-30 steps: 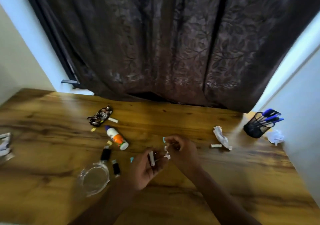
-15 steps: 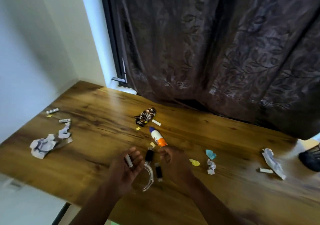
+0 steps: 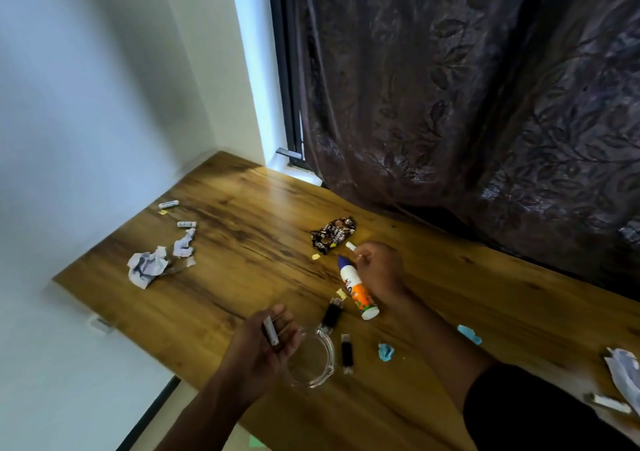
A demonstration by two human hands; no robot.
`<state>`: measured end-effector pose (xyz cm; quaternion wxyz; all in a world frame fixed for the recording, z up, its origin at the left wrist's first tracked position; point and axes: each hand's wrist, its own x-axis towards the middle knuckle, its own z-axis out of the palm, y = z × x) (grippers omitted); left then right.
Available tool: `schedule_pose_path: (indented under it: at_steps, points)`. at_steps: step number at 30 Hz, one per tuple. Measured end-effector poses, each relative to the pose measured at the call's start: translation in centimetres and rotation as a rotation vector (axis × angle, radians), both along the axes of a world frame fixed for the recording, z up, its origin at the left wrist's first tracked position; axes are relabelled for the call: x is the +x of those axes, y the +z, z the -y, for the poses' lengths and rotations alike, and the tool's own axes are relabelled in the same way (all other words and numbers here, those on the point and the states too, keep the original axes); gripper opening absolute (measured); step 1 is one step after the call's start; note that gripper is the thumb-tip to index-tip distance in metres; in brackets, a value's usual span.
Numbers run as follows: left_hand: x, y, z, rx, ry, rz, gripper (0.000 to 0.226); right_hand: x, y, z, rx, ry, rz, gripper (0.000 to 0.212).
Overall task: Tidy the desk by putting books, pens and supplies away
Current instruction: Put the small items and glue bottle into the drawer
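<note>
Chalk stub pinched in right hand; left hand holds 1 stick.

Room corner: wood-grain worktop set against pale, blue-tinted wall at left; dark leaf-patterned curtain hanging behind, beside a black window frame with a bright white reveal; lighting apparently daylight from the window.
</note>
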<state>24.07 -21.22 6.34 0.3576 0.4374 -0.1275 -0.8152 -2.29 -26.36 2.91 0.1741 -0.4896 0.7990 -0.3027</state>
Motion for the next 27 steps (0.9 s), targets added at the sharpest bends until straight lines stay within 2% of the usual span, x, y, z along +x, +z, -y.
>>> schedule_pose_path:
  at_steps: [4, 7, 11, 14, 17, 20, 24, 27]
  points:
    - [-0.2, -0.1, -0.3, 0.005, 0.012, 0.030, 0.022, -1.2, -1.7, 2.9, 0.080, 0.027, -0.074, 0.011]
    - [0.1, -0.7, -0.4, 0.048, 0.005, -0.050, 0.021, -1.4, -1.9, 3.8, 0.130, 0.021, -0.147, 0.013]
    - [1.0, -1.5, -0.6, 0.116, 0.044, -0.092, 0.036, -1.3, -1.5, 3.6, 0.157, 0.001, -0.156, 0.009]
    - [1.5, -1.3, -0.2, 0.124, 0.069, -0.137, 0.042, -1.3, -0.4, 2.5, 0.121, -0.038, -0.072, 0.006]
    - [1.6, -0.8, 0.6, 0.115, 0.095, -0.146, 0.046, 0.0, 1.5, 1.2, -0.009, -0.096, 0.119, 0.011]
    - [1.3, -0.2, 1.8, 0.100, 0.122, -0.151, 0.051, 3.8, 3.8, -0.6, -0.126, -0.037, 0.284, 0.016]
    - [1.3, 0.5, 3.8, 0.073, 0.134, -0.170, 0.056, 11.1, 5.2, -2.6, -0.113, 0.151, 0.354, 0.017]
    - [2.4, 0.5, 5.7, 0.092, 0.127, -0.233, 0.054, 15.6, 4.0, -2.4, -0.089, 0.217, 0.300, 0.010]
